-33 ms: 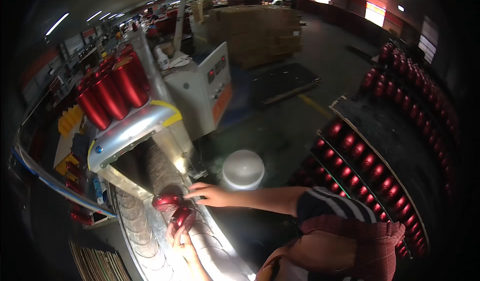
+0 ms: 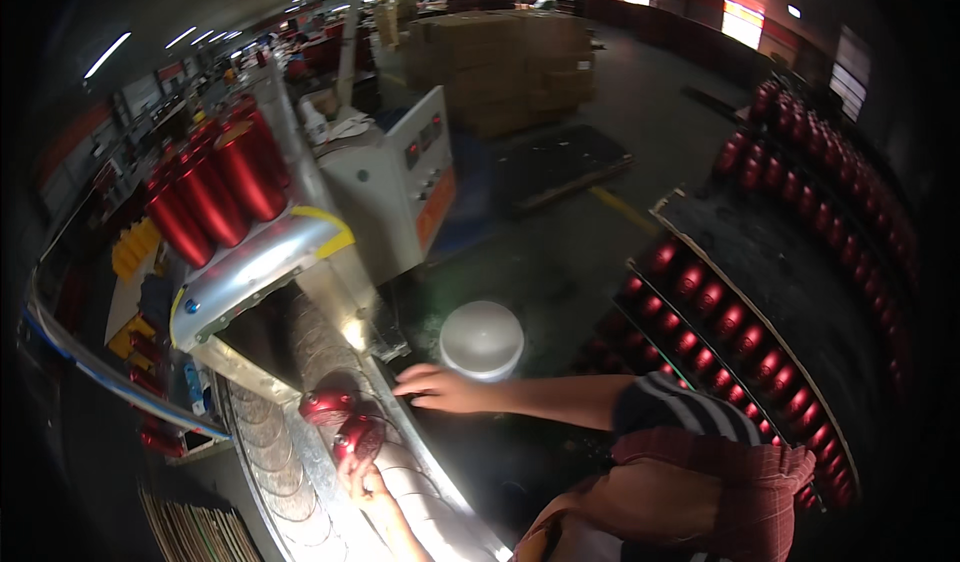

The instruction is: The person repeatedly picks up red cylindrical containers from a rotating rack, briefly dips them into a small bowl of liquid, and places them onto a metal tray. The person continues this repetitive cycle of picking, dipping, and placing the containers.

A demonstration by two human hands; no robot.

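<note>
Two shiny red metallic cylinders lie end to side on the roller track below the machine opening. The nearer red cylinder (image 2: 359, 436) has my left hand (image 2: 372, 484) at its near end, fingers bent against it. Just beyond lies the farther red cylinder (image 2: 328, 405), which neither hand touches. My right hand (image 2: 447, 390) hovers over the track's right edge, its fingers stretched out and holding nothing. Pale rounded rollers (image 2: 412, 487) run toward me beneath the left hand, brightly lit.
Several tall red cylinders (image 2: 208, 197) stand on the metal machine hood (image 2: 265, 262). A control cabinet (image 2: 385, 187) is behind it. A white bucket (image 2: 482, 337) sits right of the track. Racks of red bottles (image 2: 735, 327) fill the right side; stacked cartons (image 2: 500, 67) stand far back.
My right hand has drawn back to the right, away from the cylinders. My left hand stays at the nearer cylinder, which has shifted slightly. The whole view has moved a little.
</note>
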